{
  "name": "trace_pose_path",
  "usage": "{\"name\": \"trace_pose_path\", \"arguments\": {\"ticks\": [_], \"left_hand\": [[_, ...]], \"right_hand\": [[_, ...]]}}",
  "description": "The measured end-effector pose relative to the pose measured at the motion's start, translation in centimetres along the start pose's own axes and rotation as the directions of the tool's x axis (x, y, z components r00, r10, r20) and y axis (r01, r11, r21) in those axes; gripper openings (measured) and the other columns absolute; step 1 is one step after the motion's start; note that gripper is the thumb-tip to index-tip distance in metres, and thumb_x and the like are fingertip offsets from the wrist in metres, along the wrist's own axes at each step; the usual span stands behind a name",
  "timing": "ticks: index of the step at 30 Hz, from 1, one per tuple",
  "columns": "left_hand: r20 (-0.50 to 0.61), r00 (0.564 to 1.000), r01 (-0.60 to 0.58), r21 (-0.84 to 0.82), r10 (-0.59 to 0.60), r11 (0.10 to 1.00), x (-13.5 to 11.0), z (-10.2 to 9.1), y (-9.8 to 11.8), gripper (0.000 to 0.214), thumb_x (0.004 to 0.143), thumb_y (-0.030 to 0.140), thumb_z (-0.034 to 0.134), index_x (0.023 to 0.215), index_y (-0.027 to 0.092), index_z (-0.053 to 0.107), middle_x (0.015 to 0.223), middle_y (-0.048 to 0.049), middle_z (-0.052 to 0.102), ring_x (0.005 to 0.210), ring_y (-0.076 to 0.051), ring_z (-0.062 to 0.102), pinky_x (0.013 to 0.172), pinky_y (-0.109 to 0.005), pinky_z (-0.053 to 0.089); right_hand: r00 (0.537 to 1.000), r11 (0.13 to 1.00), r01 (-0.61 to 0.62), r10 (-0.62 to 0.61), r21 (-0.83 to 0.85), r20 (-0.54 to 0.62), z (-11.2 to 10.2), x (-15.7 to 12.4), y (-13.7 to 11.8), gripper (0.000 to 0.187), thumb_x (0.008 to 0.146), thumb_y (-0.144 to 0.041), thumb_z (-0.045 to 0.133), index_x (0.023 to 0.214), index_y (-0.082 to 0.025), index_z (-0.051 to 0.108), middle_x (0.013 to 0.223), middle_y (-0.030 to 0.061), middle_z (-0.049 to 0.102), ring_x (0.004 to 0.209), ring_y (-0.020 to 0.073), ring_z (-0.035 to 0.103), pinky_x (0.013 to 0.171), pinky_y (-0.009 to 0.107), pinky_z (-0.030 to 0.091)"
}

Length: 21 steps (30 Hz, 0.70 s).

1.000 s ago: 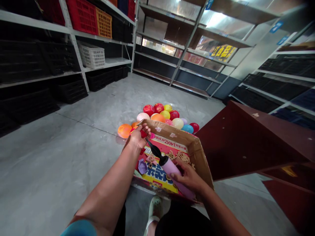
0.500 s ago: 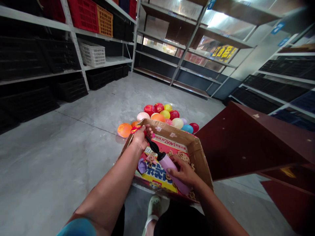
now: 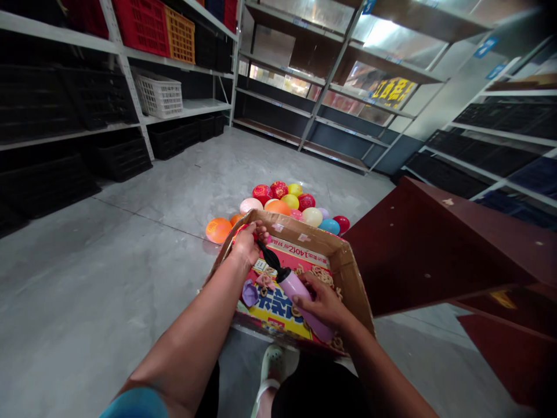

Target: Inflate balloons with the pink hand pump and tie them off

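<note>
My right hand (image 3: 321, 301) is wrapped round the pink barrel of a hand balloon pump (image 3: 300, 293), which slants across a cardboard box (image 3: 337, 247). The pump's black nozzle end points up and left to my left hand (image 3: 249, 244). There my left fingers are closed on a red balloon (image 3: 238, 232) at the nozzle tip; most of that balloon is hidden behind the hand. Inside the box lie a limp purple balloon (image 3: 250, 293), a pink one (image 3: 266, 281) and many small beige balloons (image 3: 322, 274), uninflated.
Inflated balloons (image 3: 277, 207) in several colours lie on the grey floor beyond the box. A dark red wooden board piece (image 3: 409, 249) stands close on the right. Shelves with black crates (image 3: 98, 96) and a white basket (image 3: 159, 94) line the left; metal racks (image 3: 313, 110) stand behind.
Less of the red balloon shows beyond my left hand than before. Both hands and the pump keep nearly the same pose; the whole view has shifted slightly.
</note>
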<state>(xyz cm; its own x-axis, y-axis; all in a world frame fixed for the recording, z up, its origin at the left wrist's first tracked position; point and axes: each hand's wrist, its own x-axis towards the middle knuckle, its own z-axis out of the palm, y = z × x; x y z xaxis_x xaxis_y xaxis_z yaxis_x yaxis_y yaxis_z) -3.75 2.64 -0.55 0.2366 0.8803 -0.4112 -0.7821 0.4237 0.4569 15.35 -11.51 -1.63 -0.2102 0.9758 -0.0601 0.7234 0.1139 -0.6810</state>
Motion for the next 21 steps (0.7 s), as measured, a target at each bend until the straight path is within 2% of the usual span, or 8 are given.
{"name": "trace_pose_path", "arguments": {"ticks": [12, 21], "left_hand": [[0.031, 0.999, -0.009, 0.024, 0.009, 1.0, 0.1, -0.2, -0.3, 0.013, 0.087, 0.011, 0.045, 0.084, 0.014, 0.057, 0.059, -0.0013, 0.056, 0.047, -0.01, 0.053, 0.047, -0.021, 0.043], [-0.008, 1.0, -0.005, 0.019, 0.006, 1.0, 0.0, 0.2, -1.0, 0.01, 0.086, 0.012, 0.05, 0.078, 0.015, 0.057, 0.054, 0.0011, 0.052, 0.044, -0.008, 0.049, 0.046, -0.02, 0.041]], "right_hand": [[0.999, 0.999, -0.032, 0.032, 0.023, -0.012, 0.5, -0.1, 0.2, 0.03, 0.078, -0.038, 0.061, 0.1, -0.017, 0.056, 0.09, 0.0036, 0.058, 0.078, 0.0164, 0.053, 0.066, 0.028, 0.042], [0.998, 0.999, -0.032, 0.034, 0.03, -0.059, 1.5, 0.1, -0.3, 0.026, 0.08, -0.036, 0.06, 0.099, -0.019, 0.056, 0.091, 0.0037, 0.06, 0.079, 0.0166, 0.053, 0.068, 0.028, 0.043]]}}
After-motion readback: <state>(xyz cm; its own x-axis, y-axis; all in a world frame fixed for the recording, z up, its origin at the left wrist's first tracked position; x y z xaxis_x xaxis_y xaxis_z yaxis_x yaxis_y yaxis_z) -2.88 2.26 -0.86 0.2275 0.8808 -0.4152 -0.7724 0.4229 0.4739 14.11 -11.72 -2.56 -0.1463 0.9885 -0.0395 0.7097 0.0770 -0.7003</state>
